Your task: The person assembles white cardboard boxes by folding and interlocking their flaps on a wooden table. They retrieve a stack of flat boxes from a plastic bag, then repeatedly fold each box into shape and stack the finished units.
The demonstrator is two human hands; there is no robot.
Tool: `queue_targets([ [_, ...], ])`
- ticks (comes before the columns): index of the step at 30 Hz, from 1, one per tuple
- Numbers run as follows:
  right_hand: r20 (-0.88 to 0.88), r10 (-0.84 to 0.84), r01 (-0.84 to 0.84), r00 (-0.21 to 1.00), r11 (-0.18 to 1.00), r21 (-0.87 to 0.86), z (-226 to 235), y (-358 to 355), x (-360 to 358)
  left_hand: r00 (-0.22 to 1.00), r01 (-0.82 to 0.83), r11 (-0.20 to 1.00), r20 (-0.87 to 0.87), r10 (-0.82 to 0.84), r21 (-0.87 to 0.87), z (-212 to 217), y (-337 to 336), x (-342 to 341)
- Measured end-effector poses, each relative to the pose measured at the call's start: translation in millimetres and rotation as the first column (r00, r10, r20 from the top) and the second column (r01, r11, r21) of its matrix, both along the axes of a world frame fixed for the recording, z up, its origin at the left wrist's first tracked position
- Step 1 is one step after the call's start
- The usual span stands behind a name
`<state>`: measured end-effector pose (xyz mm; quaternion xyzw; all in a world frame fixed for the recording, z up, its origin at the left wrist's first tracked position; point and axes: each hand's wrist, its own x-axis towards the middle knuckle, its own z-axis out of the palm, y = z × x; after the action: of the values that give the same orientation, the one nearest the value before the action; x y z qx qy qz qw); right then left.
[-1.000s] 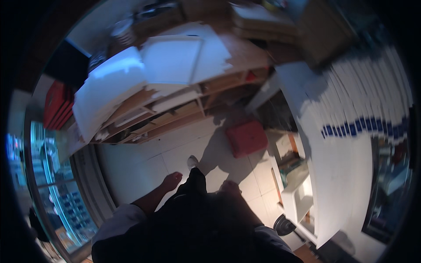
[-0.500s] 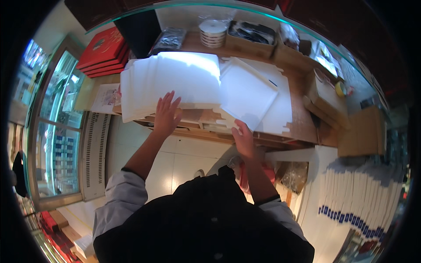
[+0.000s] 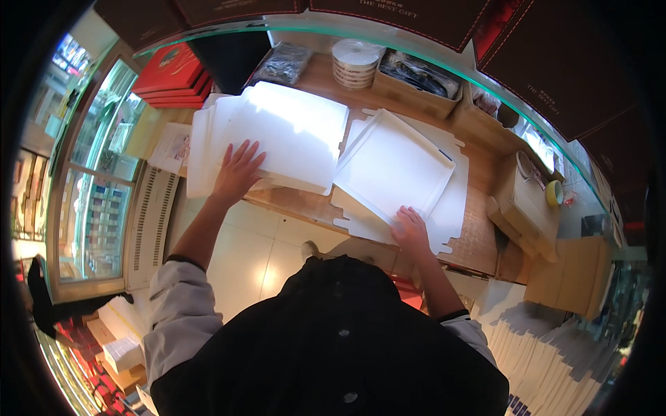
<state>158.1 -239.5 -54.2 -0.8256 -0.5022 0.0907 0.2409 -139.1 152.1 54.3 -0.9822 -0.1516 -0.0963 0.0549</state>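
Observation:
My left hand (image 3: 239,170) lies flat, fingers spread, on the near left part of a fanned stack of white folded boxes (image 3: 295,135). To the right, my right hand (image 3: 411,229) rests its outstretched fingers on the near corner of a shallow white box (image 3: 395,163) with raised edges. That box sits askew on a flat white die-cut cardboard sheet (image 3: 451,201) with notched edges. Neither hand is wrapped round anything. A short dark strip marks the shallow box's right corner.
The wooden table (image 3: 479,225) carries red boxes (image 3: 172,73) at far left, ribbon spools (image 3: 355,62) and an open carton (image 3: 420,76) at the back. A tape roll (image 3: 554,193) lies by cardboard boxes at right. A glass shelf (image 3: 333,39) overhangs the far side.
My left hand has settled on the stack, farther left. My right hand has moved right, from the gap beside the stack onto the shallow box's near corner. The whole view has shifted.

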Motion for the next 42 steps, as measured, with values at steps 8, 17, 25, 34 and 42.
queue_targets([
  [8,-0.027,-0.034,0.035,0.999,0.999,0.040,5,1,2,0.908,0.130,0.983,0.383,-0.169,0.125,100,54,27],
  [17,-0.110,-0.137,0.161,0.984,0.957,0.243,52,28,-23,0.810,0.078,0.932,0.523,-0.266,0.354,153,13,42],
  [25,-0.323,-0.114,0.291,0.939,0.764,0.576,134,25,-22,0.614,0.440,0.878,0.651,-0.447,0.188,196,-96,66],
  [34,-0.758,-0.428,0.836,0.492,0.474,0.274,72,-63,-1,0.724,0.293,0.898,0.689,0.016,-0.328,102,-130,167],
  [42,-0.484,-0.724,0.863,0.491,0.481,0.157,0,-73,91,0.964,-0.181,0.355,-0.095,0.247,-0.917,-51,-143,211],
])
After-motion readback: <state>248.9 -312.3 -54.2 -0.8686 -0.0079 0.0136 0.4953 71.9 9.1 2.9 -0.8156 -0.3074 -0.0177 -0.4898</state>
